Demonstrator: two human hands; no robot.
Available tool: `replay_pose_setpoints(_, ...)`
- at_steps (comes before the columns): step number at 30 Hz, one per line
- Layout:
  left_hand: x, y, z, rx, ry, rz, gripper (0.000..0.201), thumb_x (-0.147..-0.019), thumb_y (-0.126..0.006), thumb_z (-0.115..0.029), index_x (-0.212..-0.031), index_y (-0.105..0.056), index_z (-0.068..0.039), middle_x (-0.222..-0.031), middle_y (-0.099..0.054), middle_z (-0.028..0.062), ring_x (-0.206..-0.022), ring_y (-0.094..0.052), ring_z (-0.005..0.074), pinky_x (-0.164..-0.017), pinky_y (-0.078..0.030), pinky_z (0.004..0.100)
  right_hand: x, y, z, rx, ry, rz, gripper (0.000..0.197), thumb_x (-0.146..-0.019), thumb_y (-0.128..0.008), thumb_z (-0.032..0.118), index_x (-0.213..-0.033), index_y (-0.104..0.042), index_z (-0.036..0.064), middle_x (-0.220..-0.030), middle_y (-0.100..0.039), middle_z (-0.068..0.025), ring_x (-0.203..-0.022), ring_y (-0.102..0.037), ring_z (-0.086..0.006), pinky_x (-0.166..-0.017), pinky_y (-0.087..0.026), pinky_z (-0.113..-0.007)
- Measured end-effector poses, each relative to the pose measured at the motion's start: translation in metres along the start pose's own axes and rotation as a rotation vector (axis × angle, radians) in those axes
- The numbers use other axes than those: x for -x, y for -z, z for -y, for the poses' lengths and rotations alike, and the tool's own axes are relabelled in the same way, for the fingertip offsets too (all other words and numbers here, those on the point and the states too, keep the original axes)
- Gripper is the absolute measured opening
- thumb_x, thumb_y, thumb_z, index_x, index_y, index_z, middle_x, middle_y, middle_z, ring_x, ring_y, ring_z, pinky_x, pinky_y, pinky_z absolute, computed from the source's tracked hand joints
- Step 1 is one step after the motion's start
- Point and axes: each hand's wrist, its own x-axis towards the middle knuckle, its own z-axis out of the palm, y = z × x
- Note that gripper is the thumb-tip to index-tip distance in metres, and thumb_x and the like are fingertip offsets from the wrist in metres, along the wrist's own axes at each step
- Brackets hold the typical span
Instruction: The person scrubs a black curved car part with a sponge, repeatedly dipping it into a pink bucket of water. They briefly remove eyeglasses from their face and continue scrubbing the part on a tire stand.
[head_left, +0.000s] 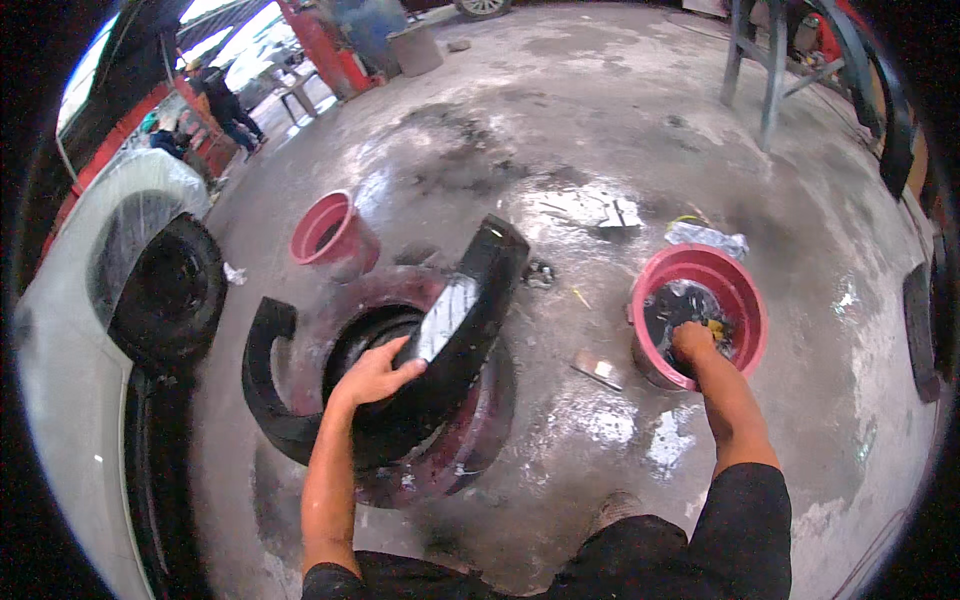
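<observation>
My left hand (376,374) grips the inner edge of a black curved fender flare (470,330), thumb on its face and fingers behind. A wet, bright sheen shows on the flare's upper arm. The flare lies tilted across a tire smeared with dark red (505,390) on the floor. My right hand (694,343) reaches down into a red bucket (750,300) of dark, foamy water. Its fingers are curled in, and what they hold is hidden. Something yellow (716,328) shows in the water beside them.
A second red bucket (335,235) stands beyond the tire. A crumpled plastic bag (708,237) lies behind the near bucket, and a small flat piece (597,370) beside it. At left are a plastic-covered car (75,330) and a wheel (170,290). Metal stand legs (772,80) rise at far right.
</observation>
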Motion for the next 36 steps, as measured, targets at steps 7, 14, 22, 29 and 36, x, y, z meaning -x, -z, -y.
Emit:
replay_pose_setpoints(7, 0.007, -0.001, 0.002, 0.063, 0.09, -0.043, 0.063, -0.107, -0.049, -0.048, -0.143, -0.055, 0.003, -0.137, -0.063, 0.0268, -0.133, -0.058, 0.0395, -0.112, -0.043, 0.041, 0.057, 0.064, -0.005, -0.408, 0.011, -0.593, 0.026, -0.092, -0.066, 0.019, -0.116, -0.073, 0.0122, -0.097, -0.073, -0.0248, -0.09, -0.072, -0.0431, -0.079, -0.057, -0.054)
replay_pose_setpoints(14, 0.009, -0.002, -0.016, 0.094, 0.188, 0.004, 0.065, -0.106, -0.049, -0.05, -0.143, -0.055, 0.004, -0.133, -0.066, 0.028, -0.129, -0.061, 0.0408, -0.109, -0.045, 0.0431, 0.177, 0.086, 0.174, -0.473, 0.57, -0.879, 0.047, -0.083, -0.066, 0.006, -0.129, -0.068, 0.0123, -0.117, -0.076, -0.0086, -0.097, -0.076, -0.0285, -0.079, -0.061, -0.04)
replay_pose_setpoints(22, 0.008, -0.009, -0.01, 0.027, 0.038, -0.052, 0.07, -0.097, -0.064, -0.05, -0.14, -0.058, 0.005, -0.127, -0.067, 0.0308, -0.124, -0.064, 0.0429, -0.106, -0.047, 0.0436, 0.093, -0.089, 0.177, -0.204, 0.184, -0.572, 0.051, -0.088, -0.057, 0.008, -0.138, -0.059, 0.0063, -0.146, -0.06, -0.0126, -0.134, -0.057, -0.0358, -0.098, -0.055, -0.048)
replay_pose_setpoints(29, 0.01, -0.001, -0.036, 0.085, 0.105, -0.03, 0.067, -0.096, -0.065, -0.049, -0.138, -0.06, 0.003, -0.12, -0.071, 0.0301, -0.117, -0.068, 0.0443, -0.101, -0.05, 0.0436, 0.108, -0.092, 0.166, -0.125, 0.27, -0.652, 0.055, -0.089, -0.056, 0.012, -0.142, -0.055, 0.0002, -0.144, -0.06, -0.0167, -0.134, -0.057, -0.0369, -0.105, -0.05, -0.047)
replay_pose_setpoints(36, 0.012, 0.004, -0.033, 0.029, 0.133, -0.063, 0.069, -0.095, -0.067, -0.05, -0.138, -0.06, 0.004, -0.116, -0.071, 0.032, -0.112, -0.07, 0.0426, -0.098, -0.052, 0.0434, 0.111, -0.089, 0.167, -0.13, 0.379, -0.663, 0.055, -0.089, -0.058, 0.015, -0.143, -0.055, 0.0007, -0.144, -0.06, -0.0185, -0.134, -0.056, -0.0431, -0.114, -0.039, -0.059)
